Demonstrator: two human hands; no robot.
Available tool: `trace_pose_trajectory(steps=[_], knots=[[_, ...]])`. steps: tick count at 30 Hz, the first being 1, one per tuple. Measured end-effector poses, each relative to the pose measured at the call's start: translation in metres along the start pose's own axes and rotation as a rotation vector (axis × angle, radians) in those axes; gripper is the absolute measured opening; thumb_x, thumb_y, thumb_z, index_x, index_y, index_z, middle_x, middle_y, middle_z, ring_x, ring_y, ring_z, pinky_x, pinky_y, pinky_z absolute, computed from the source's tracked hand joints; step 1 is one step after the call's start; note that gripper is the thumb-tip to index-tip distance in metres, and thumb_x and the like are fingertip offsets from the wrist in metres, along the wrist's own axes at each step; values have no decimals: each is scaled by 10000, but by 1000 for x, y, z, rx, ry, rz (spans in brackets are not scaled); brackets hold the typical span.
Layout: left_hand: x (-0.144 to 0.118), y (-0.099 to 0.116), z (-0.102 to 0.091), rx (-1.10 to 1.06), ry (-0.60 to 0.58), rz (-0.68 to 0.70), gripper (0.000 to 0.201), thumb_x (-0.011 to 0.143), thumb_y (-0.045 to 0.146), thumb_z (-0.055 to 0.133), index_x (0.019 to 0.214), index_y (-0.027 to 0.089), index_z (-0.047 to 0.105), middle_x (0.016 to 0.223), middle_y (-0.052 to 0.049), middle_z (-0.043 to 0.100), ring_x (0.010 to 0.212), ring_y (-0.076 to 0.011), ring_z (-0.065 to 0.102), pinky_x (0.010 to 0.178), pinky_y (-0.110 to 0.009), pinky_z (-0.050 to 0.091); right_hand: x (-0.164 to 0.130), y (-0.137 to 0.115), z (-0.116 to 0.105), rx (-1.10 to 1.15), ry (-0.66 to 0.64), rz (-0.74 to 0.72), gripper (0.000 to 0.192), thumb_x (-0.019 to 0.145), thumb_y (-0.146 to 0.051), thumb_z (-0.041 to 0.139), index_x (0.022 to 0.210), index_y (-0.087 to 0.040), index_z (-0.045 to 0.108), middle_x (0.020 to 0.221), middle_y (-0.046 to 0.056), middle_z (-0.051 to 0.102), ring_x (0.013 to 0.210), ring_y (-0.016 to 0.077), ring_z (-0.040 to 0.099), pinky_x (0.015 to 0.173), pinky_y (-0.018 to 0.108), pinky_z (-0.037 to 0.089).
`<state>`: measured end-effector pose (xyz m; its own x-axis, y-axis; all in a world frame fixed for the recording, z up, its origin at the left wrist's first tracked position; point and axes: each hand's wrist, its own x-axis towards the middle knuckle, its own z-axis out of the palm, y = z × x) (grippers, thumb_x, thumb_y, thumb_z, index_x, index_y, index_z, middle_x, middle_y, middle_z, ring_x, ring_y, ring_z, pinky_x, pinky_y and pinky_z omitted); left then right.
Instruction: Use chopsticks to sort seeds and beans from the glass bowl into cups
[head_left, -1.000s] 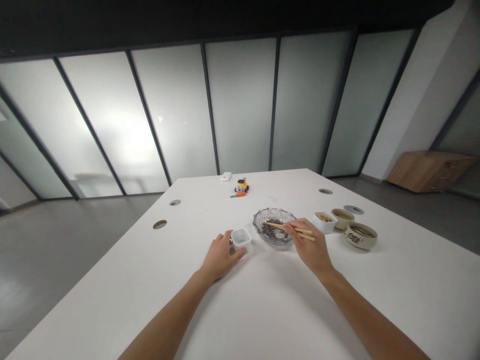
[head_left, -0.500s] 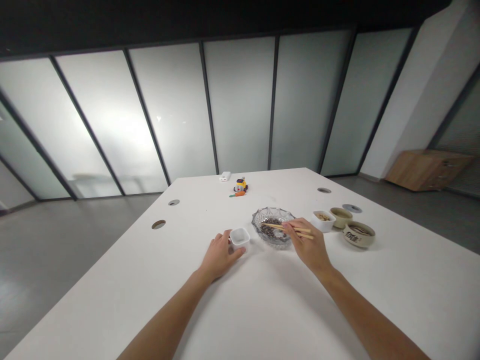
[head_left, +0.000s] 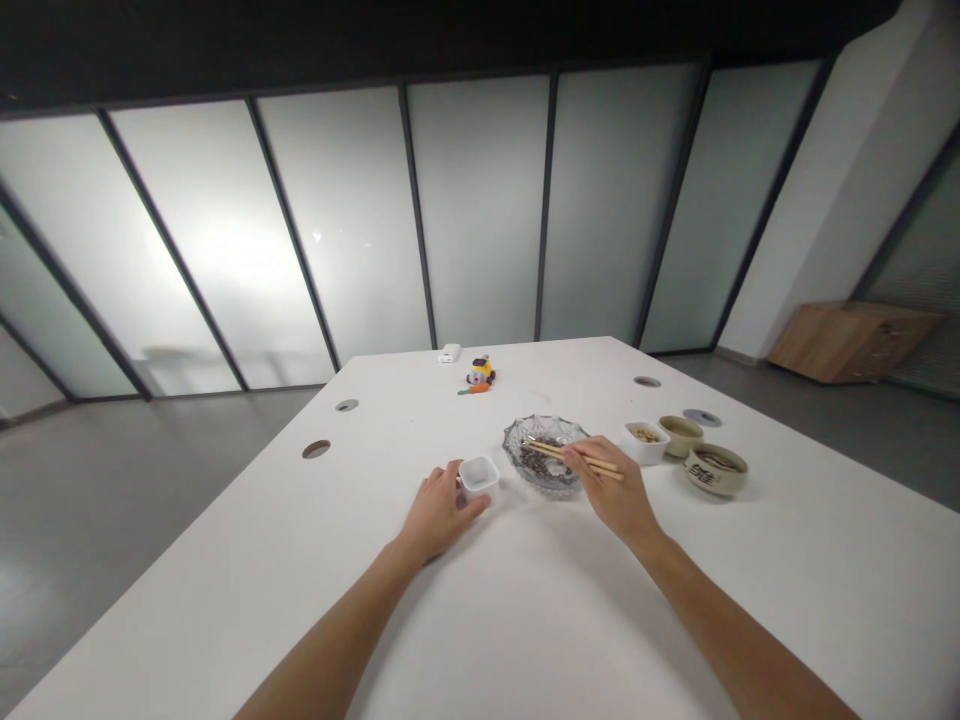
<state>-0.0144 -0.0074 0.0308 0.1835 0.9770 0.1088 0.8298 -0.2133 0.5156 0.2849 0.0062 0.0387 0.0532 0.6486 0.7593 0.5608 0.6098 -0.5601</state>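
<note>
My left hand is wrapped round the left and near sides of a small white square cup, which stands on the table with nothing visible inside. In my right hand is a pair of wooden chopsticks, held between thumb and fingers. Their tips reach into a clear glass bowl with a scalloped rim. Small dark seeds lie in this bowl; whether the tips grip one is too small to tell. Part of the bowl's right side is hidden by my right hand.
Right of the bowl stand a white square container of pale nuts or beans, a greenish cup and a ceramic bowl with dark writing. Farther back are a yellow toy truck, an orange toy carrot and a white box.
The chopstick tips have come closer together and shifted slightly right and up within the glass bowl. My left hand and the white cup have stayed in place.
</note>
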Motion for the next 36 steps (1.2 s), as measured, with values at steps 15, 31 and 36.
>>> trace_pose_trajectory(steps=[15, 31, 36], knots=[[1, -1, 0, -16, 0, 9, 562, 1006, 550, 711, 1453, 223, 619, 1272, -141, 762, 1231, -346, 699, 1101, -444, 532, 1, -6, -1, -31, 8, 12, 628, 1075, -810, 564, 845, -273, 794, 800, 66, 771, 743, 260, 738, 729, 393, 629], [0, -2, 1, -31, 9, 18, 539, 998, 547, 716, 1422, 226, 631, 1263, -142, 762, 1227, -356, 704, 1107, -466, 543, 3, -10, -7, 49, 84, 63, 565, 1061, -762, 645, 872, -258, 818, 848, 78, 796, 790, 263, 769, 738, 399, 649], [0, 0, 0, -18, 8, 7, 535, 1004, 553, 719, 1423, 233, 629, 1244, -132, 760, 1217, -356, 709, 1100, -461, 544, 6, -15, -7, 328, 59, 187, 524, 1024, -767, 699, 907, -266, 800, 913, 90, 825, 757, 286, 812, 716, 452, 723]])
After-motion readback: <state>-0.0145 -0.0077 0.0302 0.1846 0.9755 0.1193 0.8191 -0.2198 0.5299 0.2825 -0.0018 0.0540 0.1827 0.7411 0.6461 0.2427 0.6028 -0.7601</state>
